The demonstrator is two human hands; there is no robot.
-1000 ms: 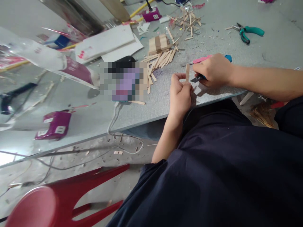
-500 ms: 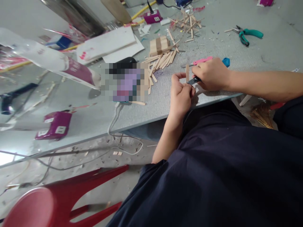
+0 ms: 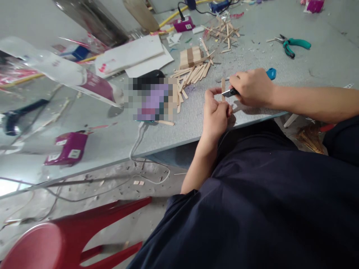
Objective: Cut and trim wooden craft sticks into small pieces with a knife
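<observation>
My left hand (image 3: 215, 110) is closed on a flat wooden craft stick (image 3: 223, 85), held upright near the table edge. In my right hand (image 3: 251, 87) is a utility knife (image 3: 231, 92); its blade lies across the lower part of the stick, and most of its handle is hidden by the fingers. Just behind the right hand, a blue-handled tool (image 3: 271, 73) lies on the table, partly covered. Left of the hands are loose craft sticks (image 3: 193, 74) and a banded bundle of sticks (image 3: 191, 57).
Green-handled pliers (image 3: 295, 44) lie at the far right, and a heap of sticks (image 3: 224, 31) at the back. A blurred-out phone (image 3: 153, 101) with a cable, a plastic bottle (image 3: 92, 84) and a purple box (image 3: 68, 148) occupy the left. A red stool (image 3: 36, 243) stands below.
The knife blade has shifted slightly and now shows more of its bright flat side against the stick. Both hands stay almost in place; the whole view has moved a little.
</observation>
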